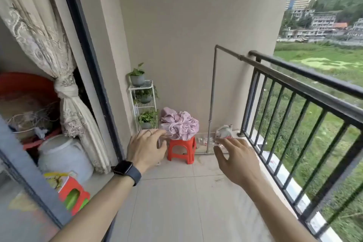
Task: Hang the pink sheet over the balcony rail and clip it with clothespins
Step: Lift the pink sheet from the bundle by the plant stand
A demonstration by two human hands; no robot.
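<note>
The pink sheet point(179, 124) lies bunched in a heap on a small red stool point(182, 148) at the far end of the balcony. The black balcony rail point(306, 82) runs along the right side with nothing on it. My left hand point(146, 147), with a dark watch on the wrist, is stretched forward with fingers apart, short of the sheet. My right hand point(236, 160) is also held out, fingers spread and holding nothing. No clothespins can be made out clearly.
A white plant rack point(142, 102) with potted plants stands left of the stool. A grey pipe frame point(213, 96) rises by the rail's far end, small clutter point(224, 131) at its foot. A sliding door, curtain point(59, 61), white jug point(64, 155) and another red stool point(73, 194) are at left.
</note>
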